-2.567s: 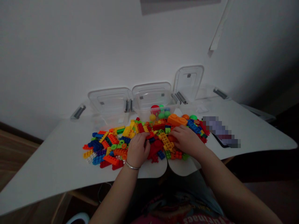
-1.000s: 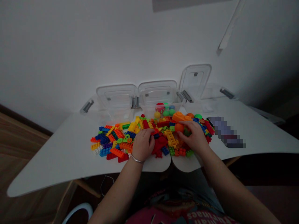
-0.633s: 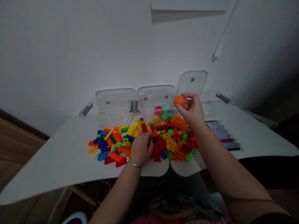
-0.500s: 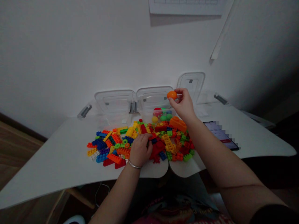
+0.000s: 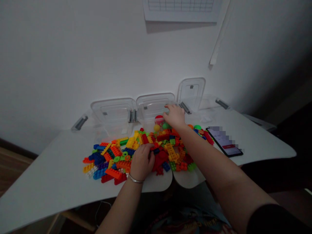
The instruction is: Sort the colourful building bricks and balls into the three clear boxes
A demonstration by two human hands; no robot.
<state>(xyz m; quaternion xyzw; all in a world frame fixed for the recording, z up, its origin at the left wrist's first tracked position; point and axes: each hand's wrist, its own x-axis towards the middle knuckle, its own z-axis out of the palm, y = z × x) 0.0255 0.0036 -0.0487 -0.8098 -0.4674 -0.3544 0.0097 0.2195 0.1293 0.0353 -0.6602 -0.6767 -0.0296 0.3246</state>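
Right hand (image 5: 173,116) open-ish over clear bin (image 5: 148,125), fingers down, grip unclear. Left hand (image 5: 142,158) curled on bricks (image 5: 168,152), grasp unclear. Balls (image 5: 159,120) sit in bin; bricks lie loose on tabletop (image 5: 48,165).

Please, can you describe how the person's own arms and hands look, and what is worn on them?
The left hand and the right hand are bare, without gloves. A thin silver bangle circles the left wrist; the right wrist shows nothing worn. Both forearms are bare, and a black sleeve covers the right arm at the bottom corner of the view.
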